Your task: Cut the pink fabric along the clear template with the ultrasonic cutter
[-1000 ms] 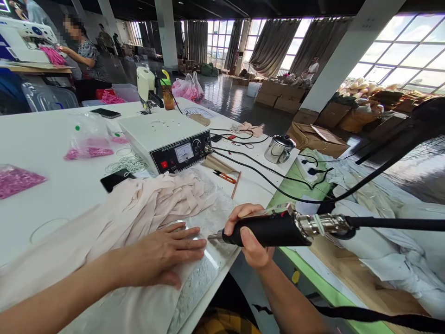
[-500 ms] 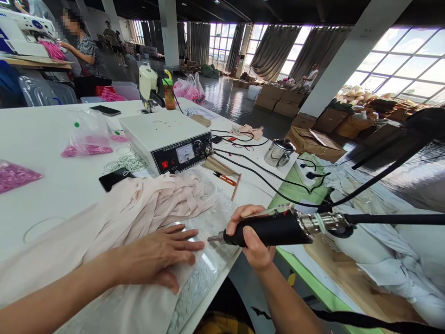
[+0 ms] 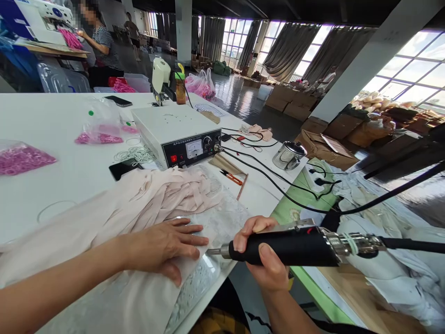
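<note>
My left hand [image 3: 167, 248] lies flat with spread fingers on a pale pink cloth [image 3: 121, 222], near its right edge. My right hand [image 3: 264, 255] is wrapped round a black handheld tool [image 3: 292, 246] with a metal tip and a thick cable. That tip is at the cloth's edge, just right of my left fingertips, over a clear sheet [image 3: 205, 269]. Gathered strips of the cloth are heaped beyond my left hand. Behind them stands a white control box [image 3: 174, 134] with a dial and a red switch, its cable running to the right.
Orange-handled snips [image 3: 232, 177], a steel cup [image 3: 289, 155] and a black phone [image 3: 124, 169] lie round the box. Bags of pink pieces [image 3: 26, 157] are at the left. Cables arch across the right side. A person [image 3: 102, 44] sits at a sewing machine at the back left.
The view has shifted, so the table things appear further right and slightly higher. The tool has turned closer to level, and its tip sits lower, by the cloth's edge. My left hand stays flat.
</note>
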`<state>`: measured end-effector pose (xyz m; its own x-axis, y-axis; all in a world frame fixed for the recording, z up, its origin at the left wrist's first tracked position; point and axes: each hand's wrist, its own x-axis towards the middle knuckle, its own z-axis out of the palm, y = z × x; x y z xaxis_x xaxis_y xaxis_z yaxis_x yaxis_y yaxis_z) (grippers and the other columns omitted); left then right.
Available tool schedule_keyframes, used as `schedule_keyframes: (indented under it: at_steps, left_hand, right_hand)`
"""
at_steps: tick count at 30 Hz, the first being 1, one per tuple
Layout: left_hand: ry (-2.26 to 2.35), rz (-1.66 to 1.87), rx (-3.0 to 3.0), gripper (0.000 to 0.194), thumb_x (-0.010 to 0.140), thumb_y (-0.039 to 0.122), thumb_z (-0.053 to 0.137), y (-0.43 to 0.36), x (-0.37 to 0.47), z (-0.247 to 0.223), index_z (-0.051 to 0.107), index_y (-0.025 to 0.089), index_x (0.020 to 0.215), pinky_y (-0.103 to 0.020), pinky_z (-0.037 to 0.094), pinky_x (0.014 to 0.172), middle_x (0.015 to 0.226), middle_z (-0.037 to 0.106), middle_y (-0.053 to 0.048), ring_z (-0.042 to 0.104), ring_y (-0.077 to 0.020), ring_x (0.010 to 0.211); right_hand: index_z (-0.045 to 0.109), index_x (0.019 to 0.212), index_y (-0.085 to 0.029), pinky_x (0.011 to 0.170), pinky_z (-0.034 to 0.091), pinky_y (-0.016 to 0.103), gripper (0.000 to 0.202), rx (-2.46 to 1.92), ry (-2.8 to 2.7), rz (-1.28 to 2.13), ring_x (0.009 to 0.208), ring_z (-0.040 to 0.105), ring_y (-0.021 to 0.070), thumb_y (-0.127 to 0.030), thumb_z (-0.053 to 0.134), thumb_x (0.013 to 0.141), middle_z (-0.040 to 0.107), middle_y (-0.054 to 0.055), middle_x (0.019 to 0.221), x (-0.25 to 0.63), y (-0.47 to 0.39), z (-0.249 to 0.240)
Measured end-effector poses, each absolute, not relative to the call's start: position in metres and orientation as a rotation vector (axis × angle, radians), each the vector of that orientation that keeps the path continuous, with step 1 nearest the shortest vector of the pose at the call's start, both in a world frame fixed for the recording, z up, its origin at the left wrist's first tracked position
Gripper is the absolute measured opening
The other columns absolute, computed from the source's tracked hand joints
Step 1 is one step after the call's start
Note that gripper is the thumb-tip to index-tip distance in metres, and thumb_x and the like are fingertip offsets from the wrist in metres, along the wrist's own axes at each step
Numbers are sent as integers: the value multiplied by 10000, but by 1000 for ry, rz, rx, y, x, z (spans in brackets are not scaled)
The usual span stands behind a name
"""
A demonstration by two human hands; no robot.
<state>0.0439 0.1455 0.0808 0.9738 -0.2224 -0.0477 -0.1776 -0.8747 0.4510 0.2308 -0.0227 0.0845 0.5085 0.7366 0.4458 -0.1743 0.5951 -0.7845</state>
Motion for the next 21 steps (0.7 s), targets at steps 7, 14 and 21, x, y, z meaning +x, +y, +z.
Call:
schedule_keyframes:
  at_steps: [7,14,21]
  left_hand:
    - [-267,-124,2631,368,886,363,786,145,43,78,631,276,1209,-425,219,1238,1530,502,-18,367,-314,1469]
    - [-265,-84,2593,396,873,376,798,145,43,78,641,298,1228,-412,211,1240,1524,510,-22,389,-298,1461]
    - [-258,-44,2550,385,874,428,791,144,43,75,667,317,1220,-403,199,1244,1509,528,-6,400,-295,1457]
  right_hand:
    - [607,952,-239,563,528,261,165,-745,-890,638,562,634,93,-370,680,880,592,-20,857,225,-20,81]
    - [584,935,-245,546,513,298,165,-812,-954,591,553,624,120,-388,653,891,592,-15,847,225,-21,80]
    - [578,941,-253,539,497,315,161,-847,-1020,581,549,610,139,-398,635,901,609,-6,821,226,-23,79]
